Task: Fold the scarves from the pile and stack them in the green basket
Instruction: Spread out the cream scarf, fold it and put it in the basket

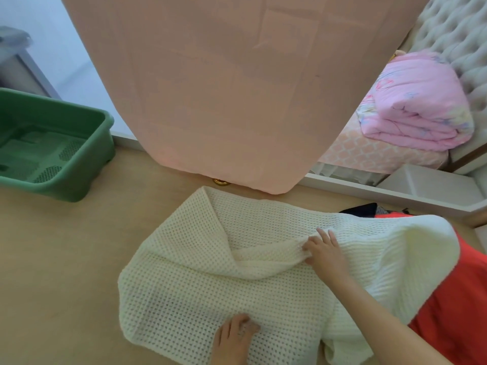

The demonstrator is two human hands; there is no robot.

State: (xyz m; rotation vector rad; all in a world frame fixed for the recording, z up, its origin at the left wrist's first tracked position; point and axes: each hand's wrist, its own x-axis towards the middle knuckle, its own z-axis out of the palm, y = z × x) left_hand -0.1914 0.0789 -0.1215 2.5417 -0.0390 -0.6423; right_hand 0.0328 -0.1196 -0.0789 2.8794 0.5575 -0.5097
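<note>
Cream waffle-knit scarf (pixel 200 285) — large, open-weave, spread partly flat on the floor. The far-left corner is turned in toward the middle, a raised crease is gathered near the centre, and the right part is draped over the pile.
Pile of scarves (pixel 458 299) — at the right edge, orange-red cloth uppermost, dark cloth behind.
Green basket (pixel 100 159) — plastic, rectangular, perforated bottom, upright on the floor at far left, well apart from the scarf.

A broad salmon-pink fabric sheet (pixel 224 88) is hanging above the beige floor (pixel 52 259), partly covering a small gold round object (pixel 220 182). A folded pink floral quilt (pixel 416 106) is lying on a patterned pink mattress (pixel 369 151).
</note>
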